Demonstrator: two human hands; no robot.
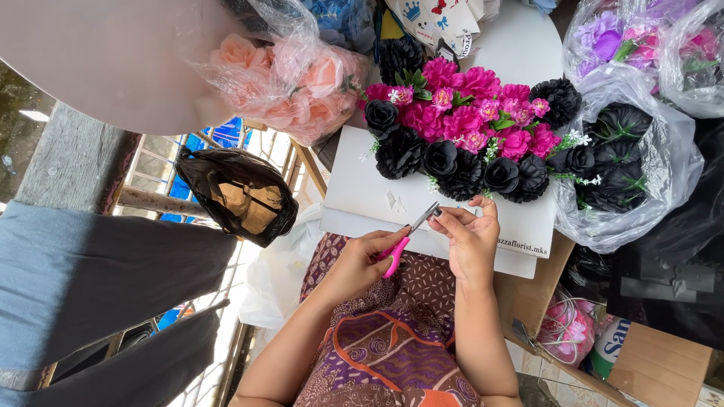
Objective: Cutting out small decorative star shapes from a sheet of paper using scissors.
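I hold a pair of pink-handled scissors (407, 236) in my left hand (362, 264), fingers closed through the loops, the blades pointing up toward one o'clock and parted only a little. My right hand (471, 237) sits just beside the blade tips, thumb and fingertips pinched together on something too small for me to make out, likely a bit of stem or wire. I judge that I am in the middle of trimming that piece, and the next cut calls for steadying the pinched bit between the blades and keeping my fingertips out of their path, since they nearly touch the tips. At twelve o'clock from my hands lies a white board (362, 188) carrying a flower arrangement (467, 136) of black roses and bright pink blooms; its near edge runs just above my knuckles, so there is little room forward. At three o'clock a clear bag of black flowers (626, 166) crowds the board's corner. At nine o'clock a dark plastic bag (241, 200) hangs well apart. The open room is toward six o'clock, over my patterned lap (392, 347).
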